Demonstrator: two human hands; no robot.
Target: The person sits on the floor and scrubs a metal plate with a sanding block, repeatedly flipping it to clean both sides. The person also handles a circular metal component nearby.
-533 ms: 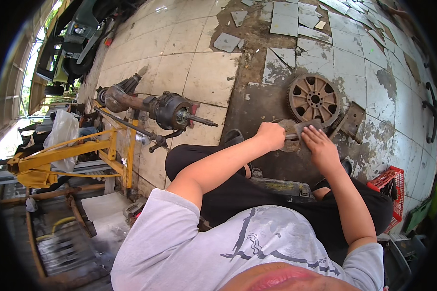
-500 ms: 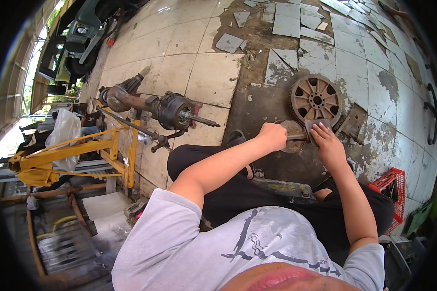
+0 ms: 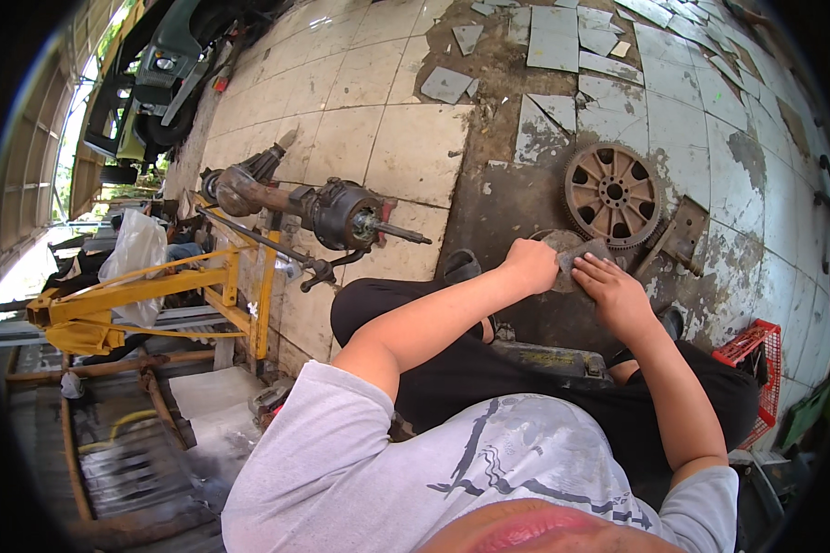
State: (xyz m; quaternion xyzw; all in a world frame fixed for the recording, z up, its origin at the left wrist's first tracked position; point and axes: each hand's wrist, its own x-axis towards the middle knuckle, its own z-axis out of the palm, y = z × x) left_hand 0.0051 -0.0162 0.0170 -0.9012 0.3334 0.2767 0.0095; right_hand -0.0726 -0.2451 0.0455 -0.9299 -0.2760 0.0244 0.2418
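My left hand (image 3: 530, 264) grips the near edge of a round grey metal disc (image 3: 563, 242) held over my lap. My right hand (image 3: 613, 288) presses a small grey abrasive sheet (image 3: 588, 253) flat against the disc's face. Just beyond the disc, a rusty toothed gear wheel (image 3: 614, 194) with spoke holes lies flat on the dirty floor. I sit with my legs in black trousers (image 3: 452, 359) and wear a white printed shirt.
A rusty axle assembly (image 3: 327, 210) with a protruding shaft lies on the tiles at left. A yellow steel frame (image 3: 148, 295) stands further left. A red plastic crate (image 3: 754, 355) sits at right. Broken tile pieces (image 3: 563, 46) litter the floor beyond; a vehicle (image 3: 152, 83) is parked at upper left.
My right hand has shifted slightly along the disc with the abrasive sheet. My left hand keeps its hold.
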